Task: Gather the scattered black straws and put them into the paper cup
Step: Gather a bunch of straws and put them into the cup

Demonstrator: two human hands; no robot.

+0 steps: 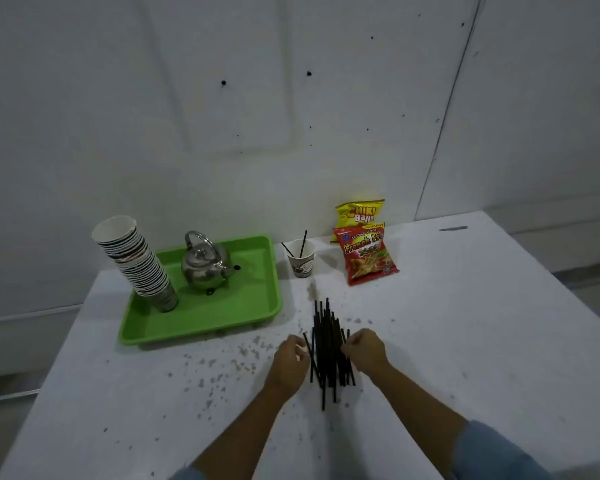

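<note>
Several black straws (327, 344) lie in a loose bundle on the white table, pointing away from me. My left hand (290, 358) presses against the bundle's left side and my right hand (364, 349) against its right side, fingers curled at the straws. Whether either hand actually grips a straw is hidden by the fingers. A paper cup (301, 258) stands upright farther back, with two black straws leaning inside it.
A green tray (219, 315) at the left holds a leaning stack of paper cups (137, 261) and a metal kettle (207, 266). Two snack bags (368, 254) sit right of the cup by the wall. Dark specks dot the table (465, 341).
</note>
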